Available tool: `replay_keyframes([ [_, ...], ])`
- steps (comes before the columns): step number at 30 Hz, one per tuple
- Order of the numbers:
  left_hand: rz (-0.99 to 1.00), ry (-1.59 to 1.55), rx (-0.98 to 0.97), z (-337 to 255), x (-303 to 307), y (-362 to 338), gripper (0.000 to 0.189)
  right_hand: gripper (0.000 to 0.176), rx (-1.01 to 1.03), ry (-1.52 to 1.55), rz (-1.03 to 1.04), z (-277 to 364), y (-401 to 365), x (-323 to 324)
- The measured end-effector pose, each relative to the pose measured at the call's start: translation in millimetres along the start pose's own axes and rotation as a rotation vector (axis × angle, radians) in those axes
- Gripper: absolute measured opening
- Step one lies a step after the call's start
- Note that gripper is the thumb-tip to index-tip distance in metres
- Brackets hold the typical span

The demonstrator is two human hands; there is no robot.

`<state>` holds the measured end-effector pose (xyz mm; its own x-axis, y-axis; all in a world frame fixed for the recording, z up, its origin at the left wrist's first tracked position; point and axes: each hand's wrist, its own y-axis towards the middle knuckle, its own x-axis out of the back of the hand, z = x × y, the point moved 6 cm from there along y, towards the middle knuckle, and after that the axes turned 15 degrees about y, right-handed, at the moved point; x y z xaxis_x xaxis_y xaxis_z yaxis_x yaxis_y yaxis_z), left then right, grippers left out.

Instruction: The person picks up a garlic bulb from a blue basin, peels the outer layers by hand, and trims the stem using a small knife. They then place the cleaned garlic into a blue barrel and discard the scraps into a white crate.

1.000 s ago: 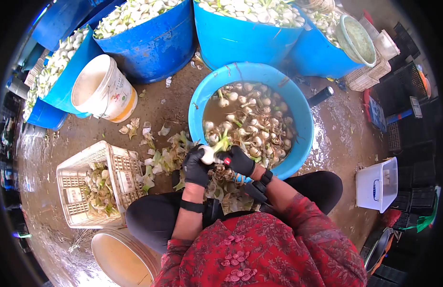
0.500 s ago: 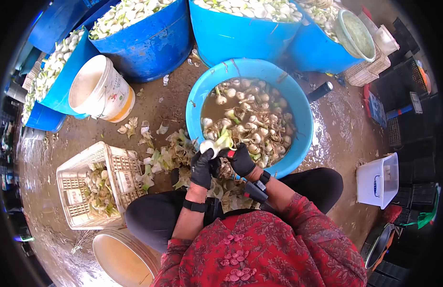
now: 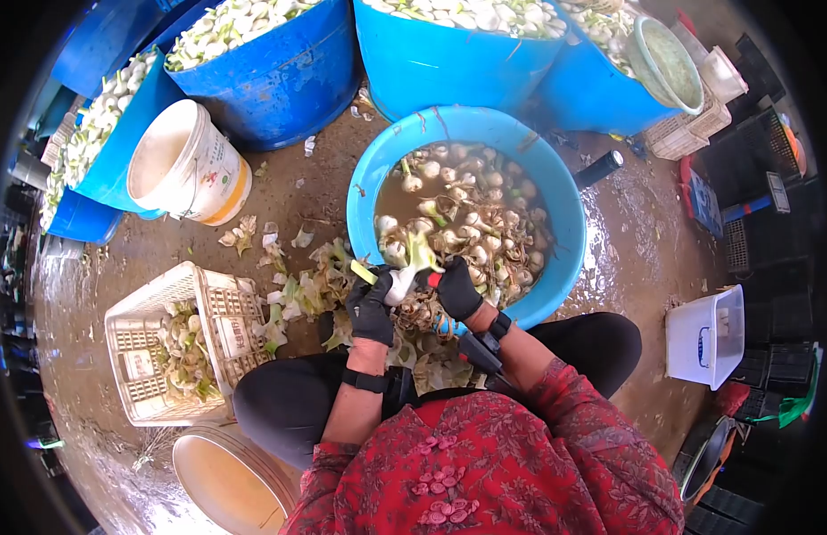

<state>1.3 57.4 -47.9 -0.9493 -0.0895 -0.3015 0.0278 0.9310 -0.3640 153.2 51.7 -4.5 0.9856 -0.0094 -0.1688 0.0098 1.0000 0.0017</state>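
My left hand (image 3: pixel 372 308), in a black glove, is closed around a white garlic bulb (image 3: pixel 401 287) above the near rim of the blue basin. A green stem end sticks out at its upper left, and a loose pale green leaf sheath (image 3: pixel 421 254) spreads from the bulb toward my right hand. My right hand (image 3: pixel 458 291), also gloved in black, is closed close beside it on a small red object (image 3: pixel 434 280), mostly hidden by the fingers. Unpeeled garlic bulbs (image 3: pixel 471 232) with roots lie in brown water inside the blue basin (image 3: pixel 565 259).
Large blue tubs (image 3: pixel 262 98) heaped with white garlic stand at the back. At left are a white bucket (image 3: pixel 213 174) and a cream plastic crate (image 3: pixel 235 312) holding garlic. Peeled leaves (image 3: pixel 297 294) litter the wet floor. A clear plastic bin (image 3: pixel 699 343) stands at right.
The garlic bulb has turned in my left hand, so its green stem end now shows at the upper left. The leaf sheath hangs more loosely, and my right hand has shifted slightly right.
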Motion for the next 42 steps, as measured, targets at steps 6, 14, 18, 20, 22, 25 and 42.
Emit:
replay_keyframes([
  [6, 0.335, -0.29, -0.154, -38.8, -15.3, -9.7, 0.028, 0.017, 0.141, -0.93, 0.218, -52.1, 9.2, 10.6],
  [14, 0.312, -0.131, -0.19, -35.5, -3.4, 2.7, 0.043, 0.043, 0.078, -0.015, 0.176, 11.6, 4.5, -25.6],
  [18, 0.318, -0.041, -0.085, -33.6, -15.7, -0.1, 0.037, 0.039, 0.17, -0.019, 0.479, 36.8, 6.9, -42.8],
  [20, 0.382, -0.098, -0.024, -35.7, -20.1, -6.2, 0.035, 0.032, 0.009, 0.053, 0.543, 29.6, 8.4, -43.9],
  [22, 0.446, -0.152, 0.039, -29.3, -19.4, -8.3, 0.032, 0.029, -0.073, 0.092, 0.574, 25.4, 8.2, -44.0],
  [25, 0.458, -0.194, 0.133, -13.6, -14.1, -5.2, 0.031, 0.022, -0.085, 0.138, 0.564, 21.4, 6.6, -39.0],
  [42, 0.244, -0.426, 0.15, -1.4, 11.4, 10.5, 0.026, 0.016, -0.212, 0.159, 0.37, -6.8, -23.8, -20.4],
])
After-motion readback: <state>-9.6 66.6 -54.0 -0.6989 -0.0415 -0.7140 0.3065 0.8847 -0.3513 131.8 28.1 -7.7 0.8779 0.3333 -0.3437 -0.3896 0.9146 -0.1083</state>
